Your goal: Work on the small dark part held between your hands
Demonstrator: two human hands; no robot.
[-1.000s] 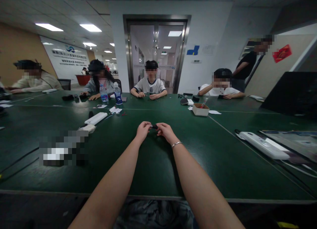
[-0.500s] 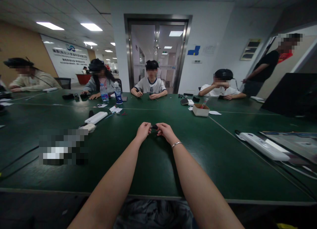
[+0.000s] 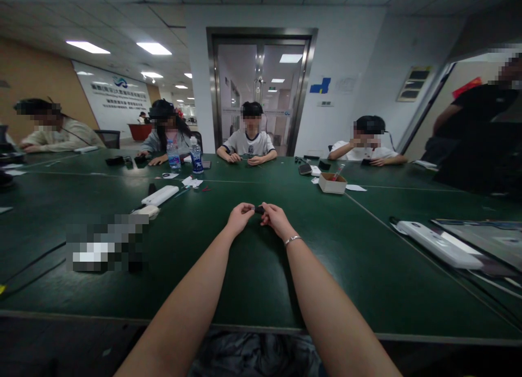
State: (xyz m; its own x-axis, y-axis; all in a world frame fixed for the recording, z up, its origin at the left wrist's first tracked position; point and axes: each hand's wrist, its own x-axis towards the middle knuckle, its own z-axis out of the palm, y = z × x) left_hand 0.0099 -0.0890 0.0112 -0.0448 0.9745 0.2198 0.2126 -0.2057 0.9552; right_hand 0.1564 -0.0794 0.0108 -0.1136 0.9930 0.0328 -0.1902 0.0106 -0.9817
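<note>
Both arms reach out over the green table (image 3: 261, 290). Between my hands, just above the tabletop, is a small black object (image 3: 259, 209) whose kind I cannot make out. My right hand (image 3: 275, 219) grips its right part with closed fingers; a silver bracelet (image 3: 292, 240) circles that wrist. At the object's left end, the fingertips of my left hand (image 3: 240, 218) are pinched together on it or on a small part at its tip. The fingers cover much of the object.
A white power bank-like device (image 3: 160, 196) lies to the left, another long white device (image 3: 438, 243) to the right. Farther off stand a small open box (image 3: 332, 183) and two bottles (image 3: 196, 156). Several people sit round the table; one person (image 3: 475, 127) stands at the right.
My left hand has turned slightly, its fingers now reaching more to the right. The view has shifted a little. The standing person at the right has come closer.
</note>
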